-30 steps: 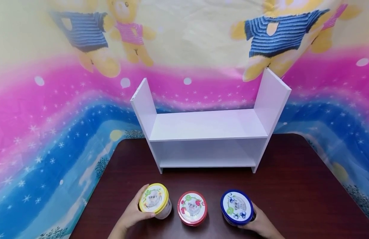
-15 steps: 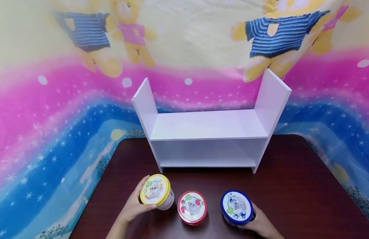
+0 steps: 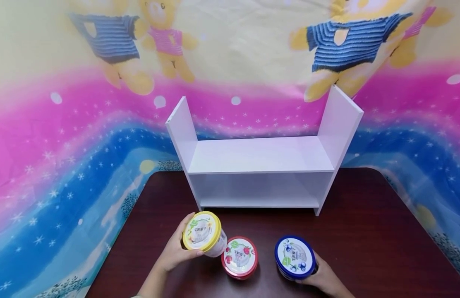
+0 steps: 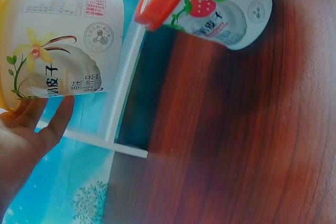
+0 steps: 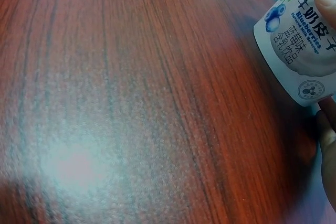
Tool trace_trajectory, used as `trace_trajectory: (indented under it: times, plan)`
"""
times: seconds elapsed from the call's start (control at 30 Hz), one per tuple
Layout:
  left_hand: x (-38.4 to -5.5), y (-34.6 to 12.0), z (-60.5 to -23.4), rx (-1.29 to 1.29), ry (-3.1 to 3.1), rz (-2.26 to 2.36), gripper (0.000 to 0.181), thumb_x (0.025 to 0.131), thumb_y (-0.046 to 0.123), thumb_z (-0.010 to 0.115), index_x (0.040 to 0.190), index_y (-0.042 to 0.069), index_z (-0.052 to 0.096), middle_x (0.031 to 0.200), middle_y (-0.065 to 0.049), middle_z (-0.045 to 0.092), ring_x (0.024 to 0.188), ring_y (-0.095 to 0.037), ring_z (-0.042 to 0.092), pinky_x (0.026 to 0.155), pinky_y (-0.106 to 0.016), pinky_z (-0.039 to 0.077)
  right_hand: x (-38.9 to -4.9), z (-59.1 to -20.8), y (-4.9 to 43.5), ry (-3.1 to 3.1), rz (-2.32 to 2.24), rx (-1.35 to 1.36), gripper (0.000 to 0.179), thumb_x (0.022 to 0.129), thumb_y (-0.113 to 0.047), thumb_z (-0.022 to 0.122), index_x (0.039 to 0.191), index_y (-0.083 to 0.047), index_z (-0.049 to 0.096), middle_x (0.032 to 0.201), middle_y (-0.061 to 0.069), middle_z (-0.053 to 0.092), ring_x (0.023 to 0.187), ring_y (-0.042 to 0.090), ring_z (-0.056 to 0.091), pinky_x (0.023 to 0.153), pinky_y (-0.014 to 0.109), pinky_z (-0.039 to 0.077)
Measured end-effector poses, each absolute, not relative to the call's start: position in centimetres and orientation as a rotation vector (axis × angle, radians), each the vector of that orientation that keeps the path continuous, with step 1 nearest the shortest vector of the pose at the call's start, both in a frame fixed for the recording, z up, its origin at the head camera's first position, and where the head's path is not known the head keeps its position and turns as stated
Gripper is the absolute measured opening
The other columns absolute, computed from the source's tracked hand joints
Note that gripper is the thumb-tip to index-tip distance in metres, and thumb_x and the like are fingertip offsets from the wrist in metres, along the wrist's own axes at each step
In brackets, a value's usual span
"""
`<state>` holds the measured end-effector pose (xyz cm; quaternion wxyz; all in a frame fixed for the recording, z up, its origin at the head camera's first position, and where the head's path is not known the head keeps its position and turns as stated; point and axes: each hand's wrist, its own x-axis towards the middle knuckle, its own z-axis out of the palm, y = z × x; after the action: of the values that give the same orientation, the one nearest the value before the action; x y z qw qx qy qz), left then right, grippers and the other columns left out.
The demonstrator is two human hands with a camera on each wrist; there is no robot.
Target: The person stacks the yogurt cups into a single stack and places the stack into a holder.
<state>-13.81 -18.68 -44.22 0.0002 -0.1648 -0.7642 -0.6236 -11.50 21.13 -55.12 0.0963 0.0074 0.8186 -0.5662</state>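
Note:
My left hand [image 3: 176, 249] grips a white tub with a yellow lid [image 3: 202, 230] by its left side, fingers behind and thumb in front. The left wrist view shows a vanilla flower on this yellow-lidded tub [image 4: 68, 40], which is raised off the table and tilted. To its right stands a red-lidded strawberry tub [image 3: 239, 257], with no hand on it; the yellow-lidded one overlaps its edge in the head view. My right hand [image 3: 324, 276] holds a blue-lidded blueberry tub [image 3: 295, 257] from the right. In the right wrist view the blueberry tub [image 5: 294, 40] shows its printed side.
A white two-tier shelf [image 3: 259, 155] with tall side panels stands at the back of the dark red-brown table [image 3: 379, 231]. Behind it hangs a printed backdrop [image 3: 237, 62] with teddy bears. The shelf's front legs come down just beyond the tubs.
My left hand has lifted the yellow-lidded tub, moving it forward and then to the right, toward the red-lidded one. My right hand and the blueberry tub stay in place.

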Motion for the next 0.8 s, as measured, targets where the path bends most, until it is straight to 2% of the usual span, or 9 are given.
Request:
trace_trajectory:
  times: [0.1,0.23,0.3,0.47,0.6,0.8]
  plan:
    - [-14.0,-18.2,-44.0,-0.569,-2.394,-1.986,0.092,0.058,0.000,0.076,0.134,0.005,0.023,0.127,-0.013,0.038,0.109,-0.016,0.037,0.090,-0.019,0.027,-11.4,-55.1,21.1,2.440,-1.702,0.013,0.099,0.049,-0.012,0.083,0.131,0.002,0.029,0.124,0.018,0.042,0.110,0.020,0.039,0.085,0.020,0.032]
    - [-14.2,-17.4,-43.6,-0.625,-2.386,-2.020,0.093,0.058,0.000,0.076,0.135,0.004,0.022,0.126,-0.013,0.038,0.109,-0.018,0.037,0.090,-0.021,0.028,-11.2,-55.3,21.1,2.469,-1.741,-0.008,0.098,0.048,-0.009,0.083,0.130,0.003,0.031,0.122,0.018,0.044,0.104,0.006,0.041,0.084,0.016,0.031]
    - [-14.3,-17.0,-43.5,-0.643,-2.395,-2.011,0.094,0.058,0.001,0.076,0.135,0.007,0.023,0.126,-0.012,0.038,0.110,-0.018,0.037,0.091,-0.021,0.026,-11.2,-55.5,21.1,2.487,-1.757,-0.023,0.098,0.047,-0.008,0.083,0.129,0.003,0.032,0.121,0.018,0.045,0.102,0.002,0.041,0.083,0.015,0.030]
    - [-14.5,-15.8,-43.5,-0.677,-2.428,-1.977,0.096,0.057,0.005,0.078,0.136,0.016,0.024,0.128,-0.009,0.037,0.112,-0.019,0.035,0.093,-0.021,0.023,-11.2,-55.7,21.0,2.493,-1.769,-0.025,0.098,0.047,-0.007,0.083,0.129,0.004,0.031,0.121,0.019,0.045,0.102,0.002,0.041,0.084,0.015,0.030]
    - [-14.7,-14.8,-43.4,-0.709,-2.441,-1.985,0.098,0.057,0.005,0.079,0.136,0.016,0.023,0.129,-0.008,0.036,0.114,-0.019,0.034,0.094,-0.023,0.022,-11.1,-55.6,21.0,2.471,-1.775,-0.009,0.099,0.047,-0.007,0.083,0.130,0.004,0.031,0.121,0.019,0.044,0.103,0.003,0.041,0.084,0.015,0.030]
    - [-15.1,-13.0,-43.0,-0.790,-2.462,-1.971,0.102,0.054,0.007,0.080,0.137,0.016,0.021,0.132,-0.005,0.033,0.116,-0.019,0.032,0.097,-0.039,0.018,-11.1,-55.7,21.1,2.499,-1.805,-0.055,0.098,0.046,-0.006,0.083,0.129,0.005,0.032,0.120,0.019,0.046,0.101,-0.002,0.041,0.083,0.012,0.029]
